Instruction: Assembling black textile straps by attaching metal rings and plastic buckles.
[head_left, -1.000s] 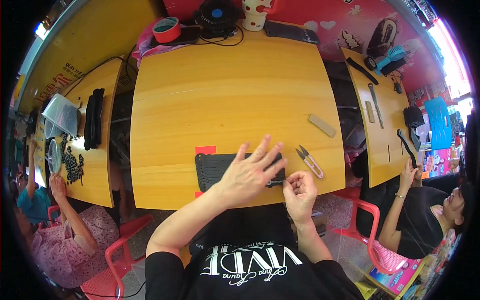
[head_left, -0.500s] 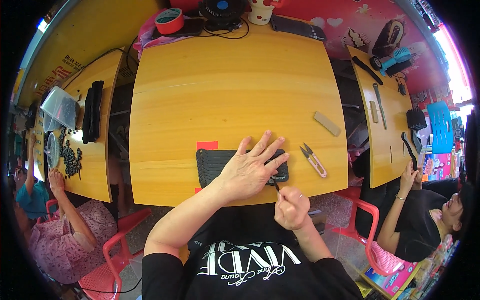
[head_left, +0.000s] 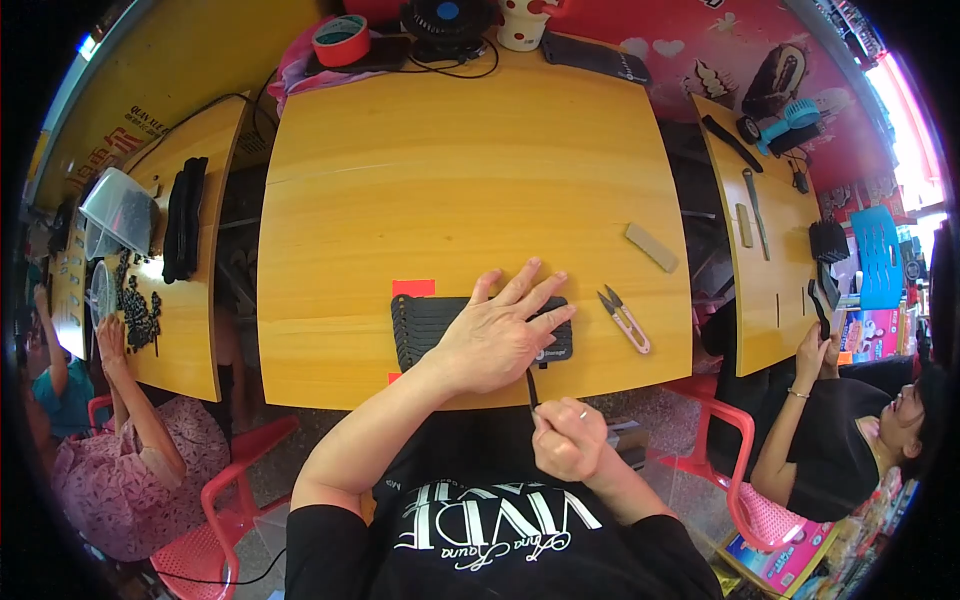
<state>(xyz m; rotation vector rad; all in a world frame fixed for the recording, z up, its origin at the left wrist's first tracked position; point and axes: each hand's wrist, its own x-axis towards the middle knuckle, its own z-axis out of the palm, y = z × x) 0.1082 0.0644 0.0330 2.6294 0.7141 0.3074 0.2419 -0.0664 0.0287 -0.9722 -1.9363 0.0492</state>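
My left hand (head_left: 497,335) lies flat with its fingers spread over a dark layered fabric piece (head_left: 420,330), which has a scalloped left edge and a small white print at its right end. Much of the piece is hidden under that hand. Just off the table's front edge, my right hand (head_left: 570,440) is closed around a thin black strip (head_left: 533,388), which runs up toward the piece beside my left palm. Where the strip's upper end meets the piece, I cannot tell.
Thread snips (head_left: 625,320) with pink handles and a tan block (head_left: 650,247) lie to the right. Red tape (head_left: 413,287) sticks to the table behind the piece. At the back stand a tape roll (head_left: 340,41) and a black fan (head_left: 447,30). People work at both side tables.
My right hand has shifted left and slightly toward me with the black strip, and more of the strip shows below the piece. My left hand stays in place.
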